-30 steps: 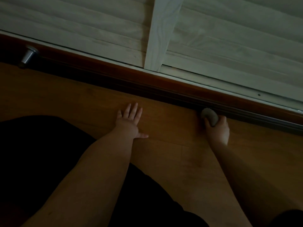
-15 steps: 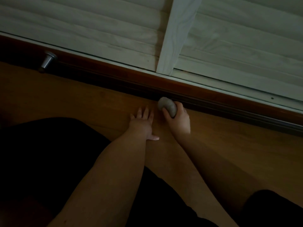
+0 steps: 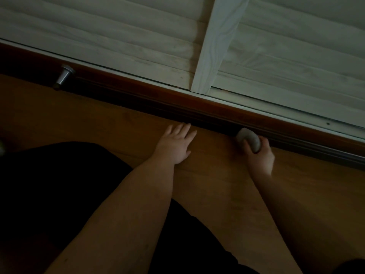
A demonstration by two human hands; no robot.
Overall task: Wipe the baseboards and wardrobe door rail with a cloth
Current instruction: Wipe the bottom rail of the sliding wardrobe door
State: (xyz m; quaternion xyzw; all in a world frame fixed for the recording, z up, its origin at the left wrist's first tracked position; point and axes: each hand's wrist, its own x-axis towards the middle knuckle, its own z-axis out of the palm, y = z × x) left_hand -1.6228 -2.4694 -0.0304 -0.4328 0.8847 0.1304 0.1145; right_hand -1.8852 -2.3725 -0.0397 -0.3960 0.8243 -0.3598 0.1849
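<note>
White slatted wardrobe doors (image 3: 122,36) fill the upper part of the frame, with an upright white door edge (image 3: 217,42) crossing them at upper centre. Below them the wooden floor (image 3: 98,123) takes up the middle band of the frame, dim and orange-brown. Dark clothing (image 3: 49,194) covers the lower left, and a bare forearm reaches up from the bottom on each side of the centre. Between doors and floor a reddish-brown baseboard (image 3: 162,93) runs on a slant from the left edge down to the right edge, and along its lower side lies the dark door rail (image 3: 308,149), which shows greyish metal ridges toward the right. The left hand (image 3: 175,143) lies flat on the floor at the centre of the frame, fingers straight and slightly spread, their tips close to the shadowed foot of the baseboard. The right hand (image 3: 258,155), right of centre, has its fingers curled round a small grey cloth (image 3: 248,139), bunched into a rounded wad. The far end of the cloth touches the rail where it meets the floor. The two hands are well apart. At the upper left a short silver door stop (image 3: 64,77) sticks out from the baseboard, tilted.
</note>
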